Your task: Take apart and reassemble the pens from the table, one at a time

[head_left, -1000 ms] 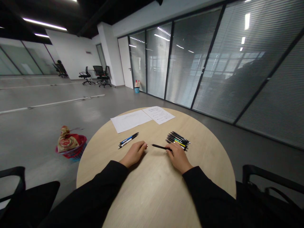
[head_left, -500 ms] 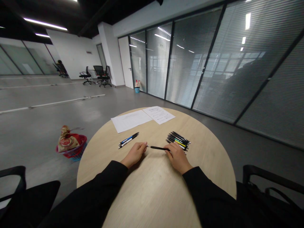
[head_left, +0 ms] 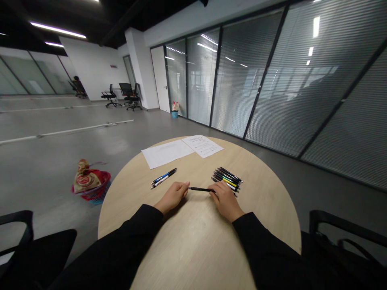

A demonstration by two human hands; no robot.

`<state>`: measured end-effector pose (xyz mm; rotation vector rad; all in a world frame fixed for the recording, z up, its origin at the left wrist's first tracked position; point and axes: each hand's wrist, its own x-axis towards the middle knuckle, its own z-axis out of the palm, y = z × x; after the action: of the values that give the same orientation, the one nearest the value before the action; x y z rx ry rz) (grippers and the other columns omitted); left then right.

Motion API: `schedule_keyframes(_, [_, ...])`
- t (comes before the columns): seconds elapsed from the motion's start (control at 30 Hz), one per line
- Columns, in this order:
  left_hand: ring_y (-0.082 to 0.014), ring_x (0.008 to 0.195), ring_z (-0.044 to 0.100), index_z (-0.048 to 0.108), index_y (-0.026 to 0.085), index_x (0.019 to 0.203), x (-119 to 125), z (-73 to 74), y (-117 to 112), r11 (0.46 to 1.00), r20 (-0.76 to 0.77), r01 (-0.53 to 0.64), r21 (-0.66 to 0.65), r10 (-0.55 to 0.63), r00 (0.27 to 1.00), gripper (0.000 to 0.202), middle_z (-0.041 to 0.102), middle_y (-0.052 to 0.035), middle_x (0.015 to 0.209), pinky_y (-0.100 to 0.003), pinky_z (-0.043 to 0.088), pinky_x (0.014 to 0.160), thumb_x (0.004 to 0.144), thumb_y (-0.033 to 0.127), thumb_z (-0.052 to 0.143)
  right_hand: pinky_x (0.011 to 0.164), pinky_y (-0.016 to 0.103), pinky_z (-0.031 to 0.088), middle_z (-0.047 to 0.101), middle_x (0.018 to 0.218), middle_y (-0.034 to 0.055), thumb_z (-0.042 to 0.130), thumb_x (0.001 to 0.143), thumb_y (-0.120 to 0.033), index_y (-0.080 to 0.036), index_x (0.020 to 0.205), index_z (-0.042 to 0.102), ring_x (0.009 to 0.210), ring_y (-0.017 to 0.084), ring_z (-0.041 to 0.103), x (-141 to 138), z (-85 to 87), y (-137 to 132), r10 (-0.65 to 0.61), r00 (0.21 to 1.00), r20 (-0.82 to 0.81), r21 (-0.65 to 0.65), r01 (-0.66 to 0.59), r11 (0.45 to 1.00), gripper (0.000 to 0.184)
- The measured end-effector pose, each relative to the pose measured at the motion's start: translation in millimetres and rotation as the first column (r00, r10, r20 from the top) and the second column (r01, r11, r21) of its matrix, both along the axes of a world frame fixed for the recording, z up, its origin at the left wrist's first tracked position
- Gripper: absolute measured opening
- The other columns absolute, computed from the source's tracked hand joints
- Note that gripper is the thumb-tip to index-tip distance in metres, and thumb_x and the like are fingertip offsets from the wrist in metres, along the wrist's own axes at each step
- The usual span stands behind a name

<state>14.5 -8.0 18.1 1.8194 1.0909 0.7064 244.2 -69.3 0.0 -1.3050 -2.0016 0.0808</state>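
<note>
A black pen spans the gap between my two hands, lying nearly level across the view. At its left end, the thumb and fingertips of my left hand are closed on the tip. My right hand grips the other end, with the fingers bent over the barrel and hiding part of it. Just beyond my right hand lies a row of several pens, mostly black, some with yellow, green or white parts. Left of centre, past my left hand, a blue pen and a white pen rest side by side.
The round wooden table bears two printed paper sheets at its far edge. On the floor to the left stands a red and blue basket with a brown paper bag. Black chairs flank the table.
My left fingertips have moved slightly right along the pen, and less of its silvery tip shows. The right hand has barely shifted. The other pens and papers stay in place.
</note>
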Motion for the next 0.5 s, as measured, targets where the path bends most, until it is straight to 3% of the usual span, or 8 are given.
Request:
schedule_keyframes(0.3, [-0.01, 0.05, 0.028, 0.038, 0.02, 0.059, 0.1, -4.6, 3.9, 0.999, 0.071, 0.044, 0.027, -0.046, 0.996, 0.054, 0.034, 0.0054, 0.053, -0.025, 0.022, 0.05, 0.091, 0.063, 0.046, 0.092, 0.042, 0.044, 0.068, 0.098, 0.0082, 0.058, 0.093, -0.01, -0.018, 0.101, 0.069, 0.096, 0.025, 0.056, -0.7, 0.5, -1.5, 0.004, 1.0, 0.005, 0.003, -0.004, 1.0, 0.015])
schedule_keyframes(0.5, [-0.0113, 0.057, 0.037, 0.048, 0.018, 0.068, -0.5, -3.9, 3.9, 0.995, 0.106, 0.064, 0.072, -0.072, 0.992, 0.047, 0.045, 0.0035, 0.061, -0.024, 0.029, 0.054, 0.091, 0.058, 0.052, 0.09, 0.042, 0.045, 0.068, 0.098, 0.0087, 0.058, 0.093, -0.011, -0.018, 0.101, 0.069, 0.096, 0.025, 0.056, 0.6, -0.7, -0.9, 0.006, 1.0, -0.012, 0.001, -0.006, 1.0, 0.016])
